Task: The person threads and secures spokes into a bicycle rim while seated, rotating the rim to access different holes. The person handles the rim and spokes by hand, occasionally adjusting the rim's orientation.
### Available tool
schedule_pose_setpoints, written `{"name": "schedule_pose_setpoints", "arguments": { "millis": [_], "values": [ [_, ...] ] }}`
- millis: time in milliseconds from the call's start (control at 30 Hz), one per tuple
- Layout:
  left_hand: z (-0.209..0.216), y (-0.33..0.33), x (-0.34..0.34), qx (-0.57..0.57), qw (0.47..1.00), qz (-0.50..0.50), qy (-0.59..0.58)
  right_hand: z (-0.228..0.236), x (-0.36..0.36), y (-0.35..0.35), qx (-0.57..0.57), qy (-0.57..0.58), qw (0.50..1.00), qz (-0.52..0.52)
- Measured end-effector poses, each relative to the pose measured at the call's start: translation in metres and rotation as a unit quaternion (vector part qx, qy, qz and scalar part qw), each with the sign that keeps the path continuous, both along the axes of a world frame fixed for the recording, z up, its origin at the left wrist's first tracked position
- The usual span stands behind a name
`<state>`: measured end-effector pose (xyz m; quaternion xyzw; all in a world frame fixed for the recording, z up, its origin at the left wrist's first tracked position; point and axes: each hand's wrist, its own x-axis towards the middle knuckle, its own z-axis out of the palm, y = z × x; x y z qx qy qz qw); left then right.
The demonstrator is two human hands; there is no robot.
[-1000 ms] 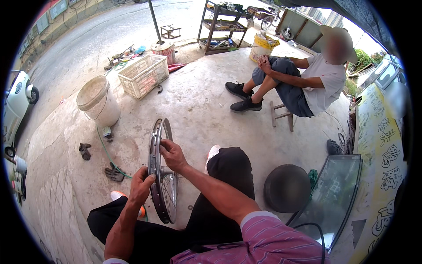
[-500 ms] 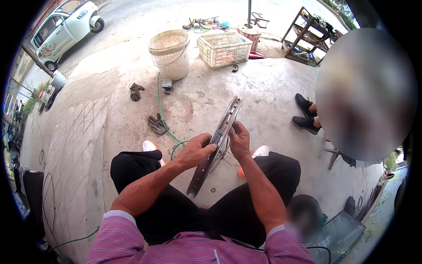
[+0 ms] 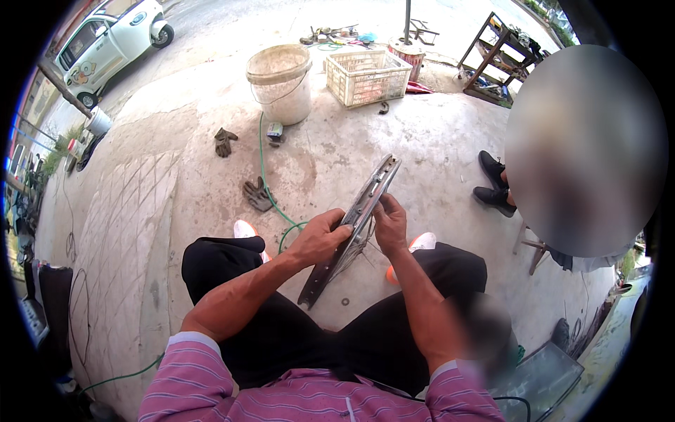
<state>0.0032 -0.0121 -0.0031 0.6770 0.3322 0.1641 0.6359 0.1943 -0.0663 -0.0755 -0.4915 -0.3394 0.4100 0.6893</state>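
Observation:
Between my knees I hold a metal wheel rim [image 3: 367, 197] nearly edge-on, its far end tilted up to the right. Its channel shows a row of small fittings, and thin wire spokes [image 3: 349, 254] stick out from the inner side. My left hand [image 3: 318, 238] is closed on the rim's left side, thumb pressed into the channel. My right hand [image 3: 390, 224] grips the opposite side, fingers bent around the edge. The rim's lower side and part of the spokes are hidden. On the floor below lies a small ring [image 3: 345, 302], like a washer.
Ahead stand a dirty white bucket [image 3: 280, 95] and a plastic crate [image 3: 367, 86]. Two dark gloves [image 3: 224, 143] and a green hose [image 3: 263, 162] lie on the concrete. A person in black shoes [image 3: 495, 201] is at the right, near a metal shelf rack [image 3: 492, 67].
The rim is turned slightly, so its far end leans a little more to the right. Both hands keep their hold; the whole view has shifted slightly.

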Motion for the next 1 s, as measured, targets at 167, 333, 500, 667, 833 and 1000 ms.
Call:
{"name": "schedule_pose_setpoints", "arguments": {
  "millis": [167, 333, 500, 667, 833, 1000],
  "values": [
    [-0.007, 0.002, 0.002, -0.01, 1.0, -0.001, 0.005, 0.007, -0.002, -0.001, 0.01, 0.027, 0.999, 0.019],
    [-0.005, -0.002, 0.003, -0.066, 0.997, 0.002, -0.03, 0.001, -0.004, 0.001, 0.022, 0.065, 0.998, 0.009],
    [-0.005, -0.003, 0.009, -0.079, 0.996, 0.017, -0.027, 0.001, 0.002, -0.001, 0.022, 0.03, 0.999, 0.025],
    [-0.007, -0.001, 0.005, -0.061, 0.998, 0.012, -0.032, 0.01, -0.005, 0.0, 0.014, 0.036, 0.999, 0.01],
    [-0.014, -0.001, 0.007, -0.055, 0.998, 0.008, -0.023, 0.006, -0.004, -0.002, 0.013, 0.059, 0.998, 0.011],
    [-0.011, -0.001, 0.007, -0.058, 0.998, 0.011, -0.034, 0.01, -0.004, -0.003, -0.002, -0.007, 1.0, 0.019]
  ]
}}
